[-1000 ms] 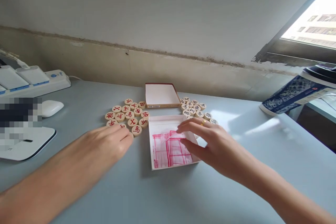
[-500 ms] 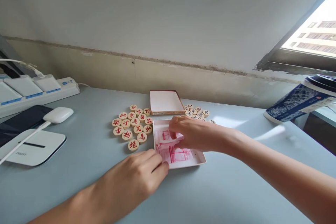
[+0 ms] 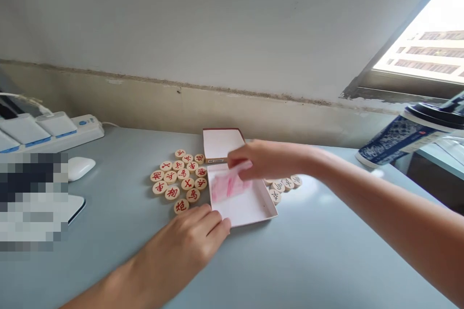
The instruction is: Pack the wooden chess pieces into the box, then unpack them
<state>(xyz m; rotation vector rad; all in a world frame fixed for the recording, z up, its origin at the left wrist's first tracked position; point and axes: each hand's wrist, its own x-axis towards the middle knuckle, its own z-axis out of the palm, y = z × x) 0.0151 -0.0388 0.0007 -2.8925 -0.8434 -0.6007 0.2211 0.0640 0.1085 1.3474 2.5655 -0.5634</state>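
My right hand (image 3: 250, 159) pinches a thin folded sheet (image 3: 229, 186) with red lines, blurred by motion, above a shallow white box (image 3: 255, 210). Curled at the box's near left corner, my left hand (image 3: 195, 236) grips its edge. Left of the box lie several round wooden Chinese chess pieces (image 3: 187, 183) with red characters. More pieces with dark characters (image 3: 288, 184) lie to the right, partly hidden behind my right hand and wrist. The open box lid (image 3: 222, 144) rests just behind the box, its inside facing up.
A power strip (image 3: 87, 128) with white chargers stands at the far left. Near it are a white earphone case (image 3: 81, 168) and a partly blurred-out flat device. A blue paper cup (image 3: 384, 137) with a dark lid leans at the right by the window. A wall runs along the back.
My right hand has lifted the folded sheet off the box bottom and moved slightly up and away, baring the box's near part. My left hand stays at the corner.
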